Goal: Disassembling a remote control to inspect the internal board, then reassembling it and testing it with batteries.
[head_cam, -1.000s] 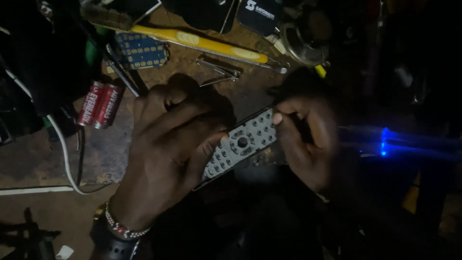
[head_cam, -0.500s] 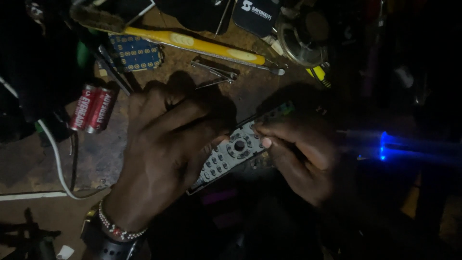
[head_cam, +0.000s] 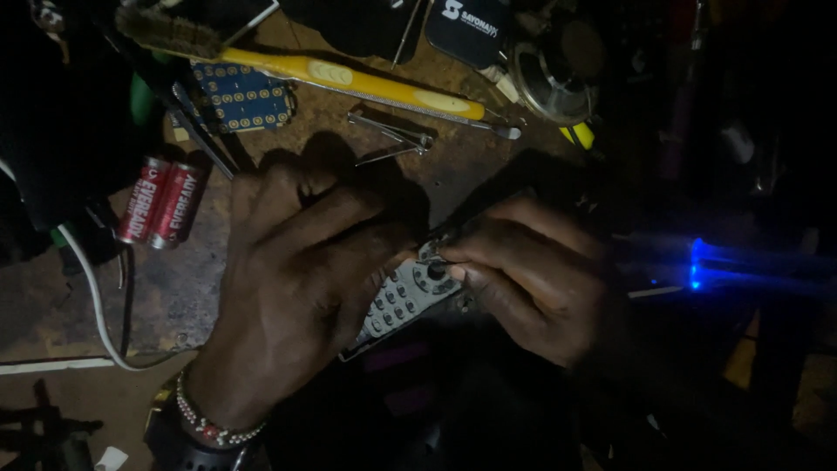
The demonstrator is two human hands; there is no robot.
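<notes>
A grey remote control [head_cam: 403, 303] with rows of small buttons lies slantwise over the dim workbench, held in both hands. My left hand [head_cam: 296, 279] wraps over its lower half and hides most of it. My right hand [head_cam: 532, 279] grips the upper end, thumb and fingertips pressed near the round button cluster. A beaded bracelet [head_cam: 205, 419] circles my left wrist.
Two red batteries [head_cam: 161, 202] lie at the left beside a white cable [head_cam: 87, 305]. A yellow-handled brush [head_cam: 349, 80], a blue perforated board [head_cam: 244, 98], metal tweezers [head_cam: 392, 135] and a round speaker [head_cam: 551, 83] lie behind. A blue light [head_cam: 697, 262] glows at the right.
The remote has slid deeper under my hands. My right hand moved left and down over its upper end, covering more of the buttons.
</notes>
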